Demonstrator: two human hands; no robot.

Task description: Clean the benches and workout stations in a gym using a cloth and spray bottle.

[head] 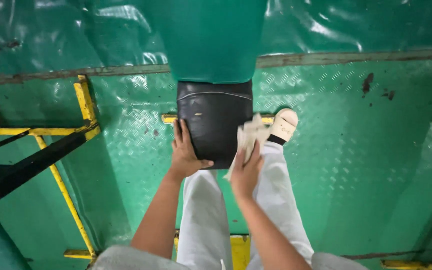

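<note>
No packages, labels, signs or screens show anywhere in the frame.

Bright, even overhead light, white glare on the green sheeting (356,25), motion blur on the cloth (248,137) — edges slightly bowed
</note>
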